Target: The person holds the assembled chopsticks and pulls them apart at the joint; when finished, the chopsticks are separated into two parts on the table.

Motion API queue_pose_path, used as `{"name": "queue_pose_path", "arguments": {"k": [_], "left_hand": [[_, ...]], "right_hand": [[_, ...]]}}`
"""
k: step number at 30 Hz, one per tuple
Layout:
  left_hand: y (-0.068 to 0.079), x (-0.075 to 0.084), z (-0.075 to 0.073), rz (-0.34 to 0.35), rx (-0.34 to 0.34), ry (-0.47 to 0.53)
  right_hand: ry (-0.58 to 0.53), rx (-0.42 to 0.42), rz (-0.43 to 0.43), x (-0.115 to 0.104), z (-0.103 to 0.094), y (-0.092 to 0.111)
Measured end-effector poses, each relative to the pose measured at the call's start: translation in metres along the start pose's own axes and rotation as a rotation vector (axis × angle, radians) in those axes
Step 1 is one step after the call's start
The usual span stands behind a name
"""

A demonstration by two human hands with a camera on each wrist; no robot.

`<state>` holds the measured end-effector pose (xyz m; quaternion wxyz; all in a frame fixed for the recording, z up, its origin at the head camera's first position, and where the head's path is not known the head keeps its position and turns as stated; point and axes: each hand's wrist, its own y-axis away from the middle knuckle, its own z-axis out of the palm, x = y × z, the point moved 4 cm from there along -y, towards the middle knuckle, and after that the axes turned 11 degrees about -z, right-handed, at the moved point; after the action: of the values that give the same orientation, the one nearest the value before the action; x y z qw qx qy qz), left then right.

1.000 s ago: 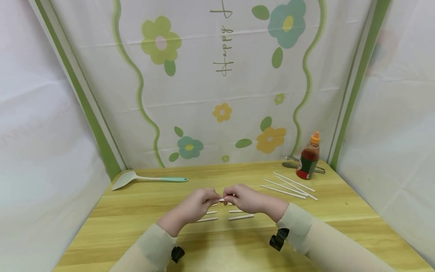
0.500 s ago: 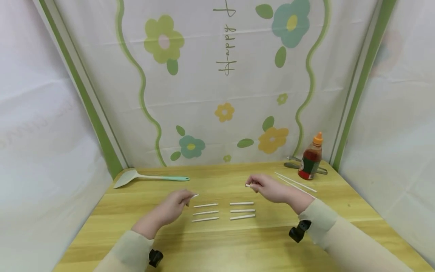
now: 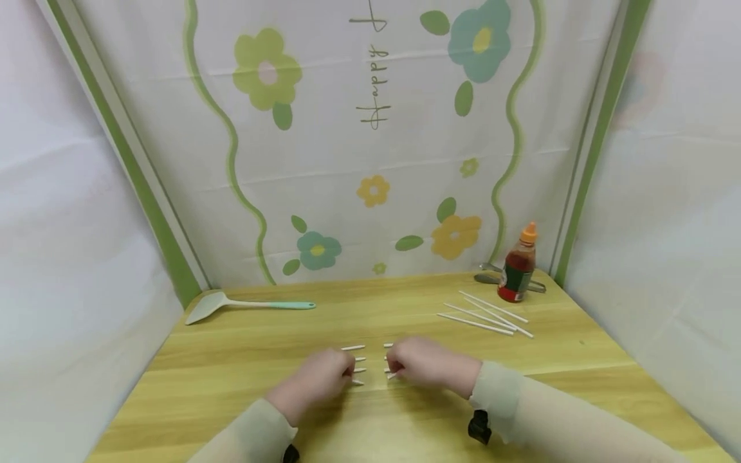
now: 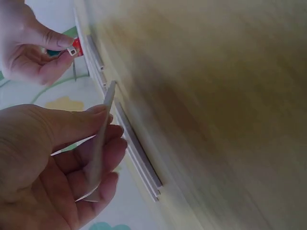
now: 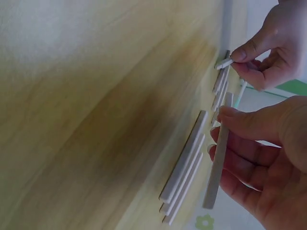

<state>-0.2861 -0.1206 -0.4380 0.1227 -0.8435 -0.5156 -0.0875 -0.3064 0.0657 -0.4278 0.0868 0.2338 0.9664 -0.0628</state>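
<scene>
My left hand (image 3: 318, 376) pinches a short white stick (image 4: 101, 139) between thumb and fingers, low over the table. My right hand (image 3: 431, 366) pinches another short white stick (image 5: 218, 163); its end looks hollow in the left wrist view. Both held sticks are at the near end of two side-by-side columns. Three short sticks (image 3: 354, 348) lie in the left column, partly hidden by the left hand in the head view. Three more short sticks (image 5: 184, 165) form the right column, mostly covered there by the right hand.
Several long white sticks (image 3: 483, 326) lie loosely crossed at the right. Behind them stand a red sauce bottle (image 3: 518, 267) with an orange cap and metal tongs (image 3: 487, 279). At the back left of the wooden table (image 3: 243, 347) lies a spatula (image 3: 255, 304).
A stick held between both hands became two short pieces, one in each hand. The hands parted, then came back inward and nearer, down to the near end of the columns.
</scene>
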Motion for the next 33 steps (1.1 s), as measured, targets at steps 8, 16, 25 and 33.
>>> {"name": "queue_pose_path", "arguments": {"k": [8, 16, 25, 33], "left_hand": [[0.001, 0.004, 0.009, 0.043, 0.009, -0.064], [-0.003, 0.003, 0.012, 0.046, 0.047, -0.087], [-0.006, -0.002, 0.011, 0.005, 0.034, -0.080], [-0.009, 0.000, 0.010, 0.022, 0.014, -0.066]], "right_hand": [[0.093, -0.032, -0.026, -0.005, 0.016, -0.005], [0.105, 0.014, 0.002, -0.002, 0.020, -0.006], [0.020, 0.110, 0.003, 0.003, 0.011, -0.004], [-0.065, 0.315, 0.308, 0.102, -0.046, 0.045]]}}
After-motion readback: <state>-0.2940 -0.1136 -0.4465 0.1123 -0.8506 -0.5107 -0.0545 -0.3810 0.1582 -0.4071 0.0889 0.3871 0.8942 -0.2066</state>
